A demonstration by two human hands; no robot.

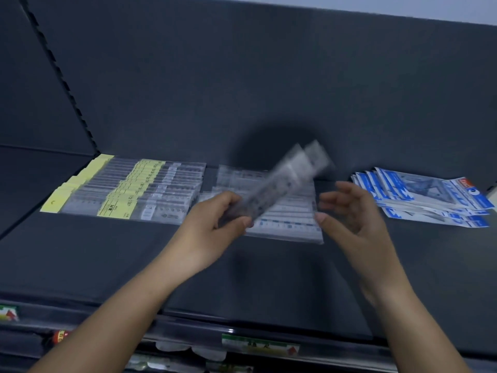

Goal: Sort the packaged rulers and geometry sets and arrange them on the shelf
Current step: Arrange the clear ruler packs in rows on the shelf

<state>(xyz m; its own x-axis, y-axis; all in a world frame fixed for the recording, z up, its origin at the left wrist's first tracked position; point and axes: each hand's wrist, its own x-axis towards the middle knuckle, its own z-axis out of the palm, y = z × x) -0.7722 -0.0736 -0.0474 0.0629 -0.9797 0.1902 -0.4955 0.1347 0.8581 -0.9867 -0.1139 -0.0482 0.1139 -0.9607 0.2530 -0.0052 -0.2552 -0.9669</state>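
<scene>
My left hand (217, 219) grips the near end of a clear packaged ruler (285, 179), which is blurred and slants up to the right above the shelf (134, 265). Beside it, my right hand (349, 211) hovers with fingers spread and holds nothing. Under both hands lies a row of clear ruler packs (285, 224). To the left sits a row of ruler packs with yellow labels (126, 189). At the right lies a fanned pile of blue-and-white geometry sets (425, 197).
The shelf's dark back panel (242, 90) rises behind the goods, and a slotted upright (61, 79) runs down at the left. Price labels (258, 345) line the shelf's front edge, with more packets on the shelf below.
</scene>
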